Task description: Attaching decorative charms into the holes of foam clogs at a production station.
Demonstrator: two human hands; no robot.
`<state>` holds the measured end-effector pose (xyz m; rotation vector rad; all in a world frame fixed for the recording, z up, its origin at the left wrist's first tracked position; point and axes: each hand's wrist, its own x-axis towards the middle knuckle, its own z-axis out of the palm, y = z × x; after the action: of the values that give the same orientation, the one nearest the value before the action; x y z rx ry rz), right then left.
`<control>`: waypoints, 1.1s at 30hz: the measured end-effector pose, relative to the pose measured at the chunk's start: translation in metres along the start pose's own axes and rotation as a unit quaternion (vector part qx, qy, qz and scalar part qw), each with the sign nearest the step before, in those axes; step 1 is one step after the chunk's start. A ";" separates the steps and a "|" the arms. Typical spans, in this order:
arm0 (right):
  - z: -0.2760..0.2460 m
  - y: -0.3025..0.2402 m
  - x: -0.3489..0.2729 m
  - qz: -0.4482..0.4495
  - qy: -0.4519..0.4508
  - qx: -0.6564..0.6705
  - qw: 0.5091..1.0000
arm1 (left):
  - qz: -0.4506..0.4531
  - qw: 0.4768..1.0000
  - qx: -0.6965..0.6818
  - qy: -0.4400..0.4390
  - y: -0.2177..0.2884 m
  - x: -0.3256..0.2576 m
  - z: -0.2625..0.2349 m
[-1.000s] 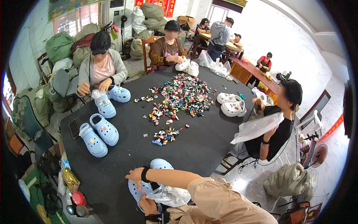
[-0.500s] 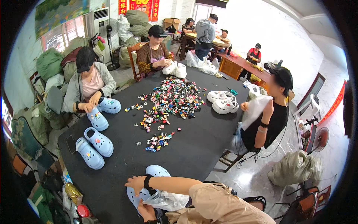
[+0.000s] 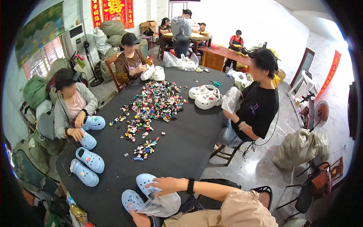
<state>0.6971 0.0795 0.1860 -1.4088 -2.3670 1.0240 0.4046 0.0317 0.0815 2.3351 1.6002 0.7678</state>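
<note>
Head view. Near the close edge of the worktop (image 3: 185,151), toward its left corner, two blue clogs stand side by side: the left clog (image 3: 131,199), bearing small charms, and the right clog (image 3: 145,182). A clear bag (image 3: 163,205) lies crumpled over their heel ends. The right hand (image 3: 166,185) extends half-spread fingers over the right clog and the bag; whether it grips either cannot be told. The left hand (image 3: 139,218) touches the left clog's heel end; its fingers are largely hidden, so its grip cannot be determined.

A small heap (image 3: 145,149) of charms lies beyond the clogs, with the main pile (image 3: 155,102) farther off, mid-worktop. Along the left edge stands a blue pair (image 3: 90,160); near the right edge, a white pair (image 3: 206,97) stands just beside scissors (image 3: 216,83). Co-workers sit at the left, far and right edges.
</note>
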 end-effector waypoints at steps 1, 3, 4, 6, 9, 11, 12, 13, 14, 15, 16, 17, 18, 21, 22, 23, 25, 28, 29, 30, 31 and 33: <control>0.013 0.013 -0.013 0.051 -0.011 0.008 0.999 | -0.071 0.991 -0.107 -0.034 0.008 -0.001 -0.006; 0.028 0.027 -0.041 0.098 -0.014 0.113 0.989 | -0.205 0.923 -0.311 -0.102 0.036 0.001 -0.032; 0.029 0.024 -0.050 0.114 -0.013 0.175 0.978 | -0.270 0.864 -0.403 -0.136 0.051 0.003 -0.050; 0.062 0.033 -0.051 0.035 0.068 0.263 0.962 | -0.379 0.709 -0.561 -0.198 0.082 0.011 -0.093; 0.066 0.016 -0.061 0.038 0.099 0.416 0.903 | -0.334 0.789 -0.418 -0.302 0.118 0.026 -0.124; 0.072 0.028 -0.072 0.073 0.121 0.464 0.874 | -0.285 0.795 -0.408 -0.346 0.117 0.040 -0.092; 0.082 0.037 -0.072 0.060 0.122 0.492 0.860 | -0.245 0.806 -0.401 -0.360 0.122 0.043 -0.083; 0.094 0.046 -0.070 0.046 0.121 0.520 0.844 | -0.204 0.815 -0.394 -0.372 0.126 0.047 -0.071; 0.109 0.055 -0.066 0.038 0.122 0.487 0.864 | -0.160 0.822 -0.389 -0.384 0.134 0.051 -0.057; 0.115 0.055 -0.062 0.037 0.122 0.441 0.888 | -0.120 0.829 -0.384 -0.389 0.140 0.054 -0.042; 0.118 0.053 -0.062 0.036 0.119 0.394 0.911 | -0.081 0.834 -0.379 -0.391 0.146 0.055 -0.028; 0.122 0.050 -0.062 0.044 0.130 0.393 0.909 | -0.041 0.839 -0.374 -0.392 0.150 0.058 -0.014; 0.126 0.048 -0.064 0.089 0.117 0.355 0.923 | -0.003 0.843 -0.369 -0.390 0.155 0.060 0.000; 0.114 0.022 -0.057 0.184 0.074 0.275 0.941 | 0.087 0.860 -0.347 -0.364 0.153 0.060 0.036; 0.107 0.016 -0.055 0.236 0.053 0.229 0.943 | 0.117 0.864 -0.340 -0.352 0.153 0.061 0.048; 0.117 0.022 -0.051 0.238 0.057 0.228 0.942 | 0.151 0.866 -0.332 -0.342 0.156 0.064 0.059; 0.135 0.028 -0.040 0.258 0.125 0.141 0.948 | 0.208 0.872 -0.314 -0.313 0.157 0.068 0.078; 0.141 0.026 -0.028 0.235 0.107 0.116 0.959 | 0.267 0.888 -0.274 -0.256 0.145 0.072 0.102; 0.135 0.017 -0.026 0.247 0.123 0.138 0.951 | 0.273 0.898 -0.253 -0.234 0.130 0.069 0.103; 0.132 0.007 -0.026 0.257 0.135 0.160 0.944 | 0.275 0.910 -0.228 -0.212 0.112 0.065 0.101; 0.143 0.013 -0.026 0.166 0.098 -0.074 0.979 | 0.272 0.922 -0.198 -0.192 0.092 0.056 0.093; 0.199 0.078 -0.038 0.185 0.170 -0.181 0.951 | 0.280 0.934 -0.144 -0.168 0.065 0.038 0.075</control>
<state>0.6729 -0.0195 -0.0053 -2.0286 -2.1481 0.3657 0.5071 0.0499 0.0588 2.5337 0.6331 0.5992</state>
